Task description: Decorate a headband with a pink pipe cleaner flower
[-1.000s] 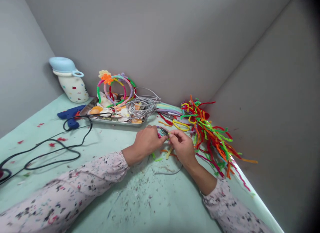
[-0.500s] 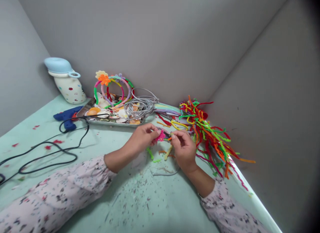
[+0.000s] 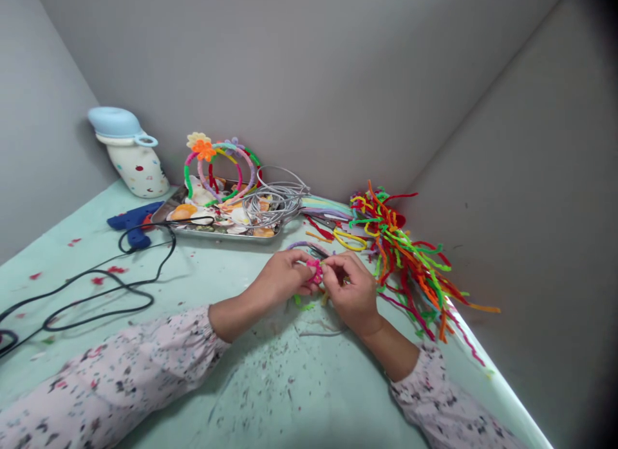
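Note:
My left hand (image 3: 286, 274) is closed, pinching a small pink pipe-cleaner flower (image 3: 315, 271) between thumb and fingers. Right beside it, my right hand (image 3: 351, 288) has its thumb and forefinger pressed together at the flower's right edge; a bit of yellow shows there, but most of what those fingers pinch is hidden. Behind the hands lies a lilac curved piece (image 3: 300, 244), partly covered. Short green scraps (image 3: 297, 300) and a pale yellow piece rest on the table beneath the fingers.
A bundle of colourful pipe cleaners (image 3: 400, 243) spreads on the right. At the back, a metal tray (image 3: 226, 237) carries shells, pipe-cleaner hoops (image 3: 187, 179) and coiled wire (image 3: 277, 201). On the left are a blue glue gun (image 3: 138, 224), its black cord (image 3: 120, 284) and a bottle (image 3: 138, 169).
My right hand has come in to the left, so its fingertips now meet the pink flower. The flower has turned and is more covered. The whole view has shifted slightly.

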`<state>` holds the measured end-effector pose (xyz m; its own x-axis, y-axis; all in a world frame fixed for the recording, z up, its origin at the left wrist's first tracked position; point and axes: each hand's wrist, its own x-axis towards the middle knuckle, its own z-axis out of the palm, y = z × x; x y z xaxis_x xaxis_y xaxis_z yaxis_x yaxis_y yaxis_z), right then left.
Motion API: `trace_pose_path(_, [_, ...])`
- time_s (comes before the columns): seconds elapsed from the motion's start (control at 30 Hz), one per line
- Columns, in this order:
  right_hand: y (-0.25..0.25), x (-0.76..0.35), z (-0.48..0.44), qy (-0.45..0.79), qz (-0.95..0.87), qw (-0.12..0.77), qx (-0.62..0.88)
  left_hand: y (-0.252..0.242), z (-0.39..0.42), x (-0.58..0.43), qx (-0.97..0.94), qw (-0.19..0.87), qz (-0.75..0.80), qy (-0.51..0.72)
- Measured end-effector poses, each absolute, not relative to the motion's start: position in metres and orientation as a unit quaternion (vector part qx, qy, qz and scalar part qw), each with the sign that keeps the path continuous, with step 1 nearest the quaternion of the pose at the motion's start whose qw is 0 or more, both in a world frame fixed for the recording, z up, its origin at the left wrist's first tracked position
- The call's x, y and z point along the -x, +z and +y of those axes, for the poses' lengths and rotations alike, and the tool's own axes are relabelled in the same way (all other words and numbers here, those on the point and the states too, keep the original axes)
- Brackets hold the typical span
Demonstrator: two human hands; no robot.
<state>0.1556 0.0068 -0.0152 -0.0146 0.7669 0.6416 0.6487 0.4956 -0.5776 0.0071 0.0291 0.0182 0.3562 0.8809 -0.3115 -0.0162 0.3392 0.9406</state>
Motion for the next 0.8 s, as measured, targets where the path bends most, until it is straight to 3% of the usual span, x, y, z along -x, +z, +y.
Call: trace_pose_path(0.8, [-0.0186, -0.1552, 0.0081, 0.096, -0.718, 0.489, 0.486, 0.0095, 0.0314, -0.0070, -0.533, 0.631, 0.442, 0.349])
